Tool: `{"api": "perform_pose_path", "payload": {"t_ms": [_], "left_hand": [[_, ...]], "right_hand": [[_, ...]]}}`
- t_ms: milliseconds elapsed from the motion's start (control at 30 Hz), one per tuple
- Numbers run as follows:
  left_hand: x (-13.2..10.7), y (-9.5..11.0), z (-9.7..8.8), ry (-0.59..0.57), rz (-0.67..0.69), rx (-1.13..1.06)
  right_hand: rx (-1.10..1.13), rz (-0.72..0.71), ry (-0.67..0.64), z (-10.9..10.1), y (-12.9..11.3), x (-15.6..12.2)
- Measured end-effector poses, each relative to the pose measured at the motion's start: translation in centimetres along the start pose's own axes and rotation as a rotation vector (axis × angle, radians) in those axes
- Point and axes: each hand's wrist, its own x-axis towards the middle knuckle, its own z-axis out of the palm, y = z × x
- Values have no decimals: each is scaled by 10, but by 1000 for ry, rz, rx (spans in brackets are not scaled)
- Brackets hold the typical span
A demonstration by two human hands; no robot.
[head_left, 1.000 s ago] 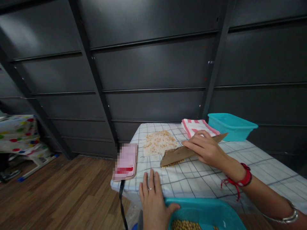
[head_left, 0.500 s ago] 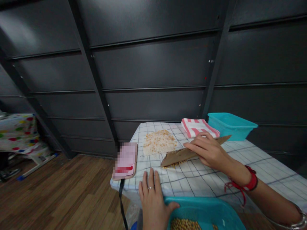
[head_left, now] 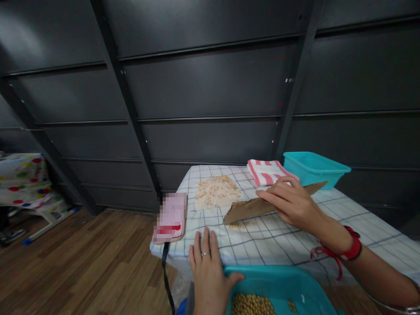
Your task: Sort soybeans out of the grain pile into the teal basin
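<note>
My right hand is closed around the upper edge of a piece of brown cardboard, tilted on edge over the checked tablecloth. Some yellow grains lie on the cloth along its near lower edge. My left hand has its fingers stretched out at the table's front edge, with the thumb over the rim of a teal tub. Round tan beans lie inside this tub. Beyond the cardboard, a patch of white grains mixed with yellow ones is spread on the cloth.
A pink phone lies at the table's left edge, a black strap hanging below it. At the back are a folded pink-striped towel and another teal tub. A dark panelled wall stands behind the table.
My right hand has shifted slightly to the right with the cardboard, and more yellow grains show at its near side. My left hand stays in place by the tub.
</note>
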Motion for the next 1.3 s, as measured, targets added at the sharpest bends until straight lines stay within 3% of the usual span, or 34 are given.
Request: {"api": "perform_pose_path", "payload": {"t_ms": [167, 533, 867, 1300], "left_hand": [[1, 5, -1, 30, -43, 8], [1, -1, 0, 3, 19, 10], [4, 3, -5, 41, -1, 33], [2, 4, 0, 68, -1, 34]], "right_hand": [[15, 13, -16, 0, -4, 0], [-44, 8, -18, 9, 0, -1], [-44, -11, -34, 0, 3, -2], [-97, -14, -4, 39, 17, 20]]}}
